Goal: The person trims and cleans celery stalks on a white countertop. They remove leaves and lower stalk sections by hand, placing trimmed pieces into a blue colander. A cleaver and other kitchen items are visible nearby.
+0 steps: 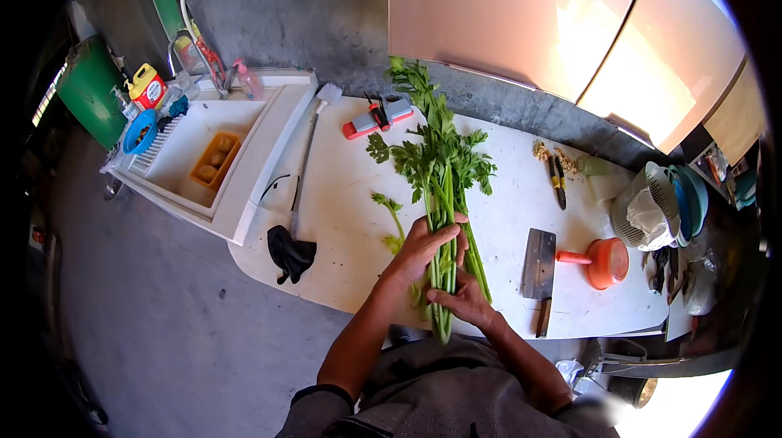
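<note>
A bunch of leafy celery (pixel 441 263) is gripped in both hands over the near edge of the white table (pixel 342 193). My left hand (pixel 423 246) wraps the stalks about halfway down. Lower, near the cut ends, my right hand (pixel 463 295) is closed round the same stalks. The leaves point to the far side. More celery stalks (pixel 475 263) lie behind and to the right of the bunch, partly hidden by it. A loose celery sprig (pixel 391 203) rests on the table left of my hands. Right of them lies a cleaver (pixel 538 267), its handle toward me.
An orange saucepan (pixel 608 264) stands beside the cleaver. Pliers (pixel 558 184) and baskets (pixel 648 206) are at the far right. A white sink (pixel 175 165) with an orange tray (pixel 217 159) is on the left. A black cloth (pixel 289 253) and a red-grey tool (pixel 379 118) lie on the table.
</note>
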{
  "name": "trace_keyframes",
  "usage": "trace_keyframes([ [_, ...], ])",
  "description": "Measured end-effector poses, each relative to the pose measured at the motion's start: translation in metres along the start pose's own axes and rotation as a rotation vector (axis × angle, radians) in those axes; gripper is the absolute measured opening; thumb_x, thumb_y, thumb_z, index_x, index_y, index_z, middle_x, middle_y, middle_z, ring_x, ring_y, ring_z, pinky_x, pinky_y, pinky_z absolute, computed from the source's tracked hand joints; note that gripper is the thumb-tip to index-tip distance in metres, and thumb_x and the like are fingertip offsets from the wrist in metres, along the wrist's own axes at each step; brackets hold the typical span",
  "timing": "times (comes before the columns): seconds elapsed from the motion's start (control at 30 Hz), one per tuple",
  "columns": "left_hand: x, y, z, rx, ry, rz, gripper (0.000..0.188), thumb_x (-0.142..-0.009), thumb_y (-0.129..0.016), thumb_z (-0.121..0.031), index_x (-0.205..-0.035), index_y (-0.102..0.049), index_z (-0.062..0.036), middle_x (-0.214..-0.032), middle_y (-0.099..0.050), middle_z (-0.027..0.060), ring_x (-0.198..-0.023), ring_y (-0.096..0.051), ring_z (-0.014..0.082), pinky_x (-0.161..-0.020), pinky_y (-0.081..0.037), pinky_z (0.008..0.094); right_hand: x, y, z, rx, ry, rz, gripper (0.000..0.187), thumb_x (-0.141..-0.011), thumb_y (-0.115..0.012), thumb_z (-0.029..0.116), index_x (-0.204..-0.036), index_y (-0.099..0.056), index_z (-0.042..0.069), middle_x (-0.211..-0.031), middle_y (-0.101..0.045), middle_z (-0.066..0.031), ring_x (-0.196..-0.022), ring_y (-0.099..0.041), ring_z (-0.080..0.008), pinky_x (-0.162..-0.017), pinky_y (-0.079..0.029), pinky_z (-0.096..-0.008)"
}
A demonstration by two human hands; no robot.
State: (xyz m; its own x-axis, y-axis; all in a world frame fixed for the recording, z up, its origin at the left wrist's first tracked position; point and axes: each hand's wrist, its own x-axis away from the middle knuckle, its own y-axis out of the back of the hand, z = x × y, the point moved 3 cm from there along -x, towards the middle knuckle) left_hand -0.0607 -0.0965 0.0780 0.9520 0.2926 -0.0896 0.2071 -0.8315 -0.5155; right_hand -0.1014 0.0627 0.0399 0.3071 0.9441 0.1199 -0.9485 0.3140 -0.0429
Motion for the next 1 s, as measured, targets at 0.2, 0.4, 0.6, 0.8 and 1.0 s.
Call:
trace_keyframes([
  [0.2,0.017,0.011,-0.016,-0.309,0.008,-0.206,0.027,-0.100,-0.068,-0.008,-0.123,-0.064,0.0071,-0.081,-0.068,0.0087,-0.063,-0.062,0.0146,-0.054,-0.051,0.0296,0.001,0.035,0.029,0.208,0.110,-0.127,0.029,-0.093,-0.080,0.013,-0.116,-0.069,0.000,-0.105,-0.073,-0.0055,-0.092,-0.069,-0.0126,-0.077,-0.056,-0.0285],
  [0.4,0.047,0.002,-0.027,-0.469,0.134,-0.328,0.022,-0.097,-0.071,-0.008,-0.112,-0.066,0.0067,-0.084,-0.071,0.0099,-0.062,-0.065,0.0148,-0.055,-0.053,0.0309,-0.010,0.053,0.137,0.401,0.419,-0.170,0.025,-0.091,-0.080,0.007,-0.114,-0.073,0.001,-0.113,-0.071,-0.0100,-0.089,-0.070,-0.0153,-0.072,-0.056,-0.0274],
  [0.6,0.061,-0.023,-0.019,-0.690,0.152,-0.436,0.015,-0.094,-0.074,-0.008,-0.099,-0.068,0.0042,-0.078,-0.068,0.0062,-0.060,-0.063,0.0124,-0.055,-0.053,0.0307,-0.030,0.065,0.119,0.511,0.523,-0.144,0.025,-0.091,-0.076,0.005,-0.115,-0.073,0.004,-0.106,-0.070,-0.0136,-0.076,-0.071,-0.0282,-0.065,-0.059,-0.0359],
  [0.8,0.085,-0.028,0.008,-0.875,0.188,-0.585,0.019,-0.091,-0.078,-0.011,-0.101,-0.070,0.0031,-0.068,-0.064,0.0035,-0.056,-0.060,0.0099,-0.054,-0.049,0.0296,-0.009,0.080,0.095,0.699,0.564,-0.151,0.024,-0.090,-0.074,0.006,-0.114,-0.075,0.010,-0.096,-0.071,-0.0103,-0.078,-0.071,-0.0335,-0.067,-0.058,-0.0412],
  [1.0,0.078,-0.031,0.021,-1.060,0.103,-0.624,0.021,-0.088,-0.079,-0.014,-0.103,-0.073,-0.0005,-0.071,-0.068,0.0099,-0.062,-0.063,0.0171,-0.063,-0.051,0.0340,0.000,0.112,0.120,0.933,0.629,-0.186,0.029,-0.091,-0.073,0.009,-0.119,-0.075,0.014,-0.101,-0.070,-0.0101,-0.077,-0.071,-0.0327,-0.064,-0.057,-0.0418],
])
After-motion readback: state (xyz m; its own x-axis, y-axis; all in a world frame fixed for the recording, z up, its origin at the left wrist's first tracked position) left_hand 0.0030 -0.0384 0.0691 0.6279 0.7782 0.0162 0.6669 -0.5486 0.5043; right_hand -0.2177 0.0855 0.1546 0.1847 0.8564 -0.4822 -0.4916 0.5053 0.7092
